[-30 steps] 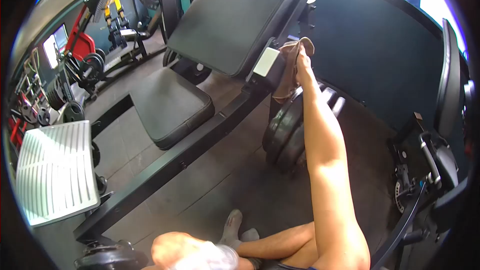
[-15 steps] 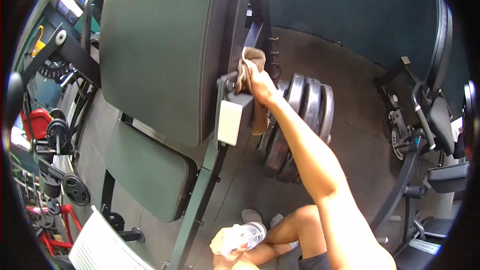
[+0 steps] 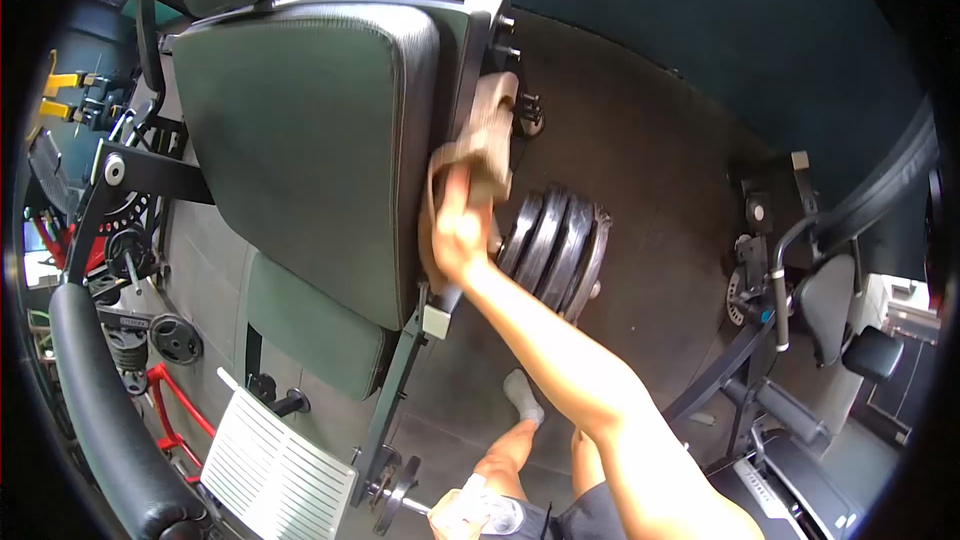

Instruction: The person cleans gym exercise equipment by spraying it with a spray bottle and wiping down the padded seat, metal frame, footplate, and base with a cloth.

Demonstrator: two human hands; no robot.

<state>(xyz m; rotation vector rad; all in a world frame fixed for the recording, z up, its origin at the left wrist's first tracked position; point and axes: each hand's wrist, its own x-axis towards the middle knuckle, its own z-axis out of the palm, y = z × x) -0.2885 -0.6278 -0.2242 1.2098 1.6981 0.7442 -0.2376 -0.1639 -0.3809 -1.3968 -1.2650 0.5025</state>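
Observation:
My right hand (image 3: 460,238) is closed on a brown cloth (image 3: 484,145), which is smeared by motion. The cloth lies against the dark frame along the right edge of a large green-black backrest pad (image 3: 290,150). Low in the view, my left hand (image 3: 452,520) grips a clear plastic bottle (image 3: 502,515); its top is hidden. Several black weight plates (image 3: 560,250) hang on the machine just right of my right hand. A smaller seat pad (image 3: 305,325) sits below the backrest.
A ribbed white footplate (image 3: 275,460) is at lower left, beside a padded black roller (image 3: 105,420). Another exercise machine (image 3: 790,290) stands to the right. Loaded racks and a red frame (image 3: 175,420) fill the left side. A dark wall (image 3: 680,10) runs behind.
My right hand and the cloth have moved left and along the frame beside the backrest. My view has shifted, bringing in the backrest's upper end and the roller. The bottle stays in my left hand.

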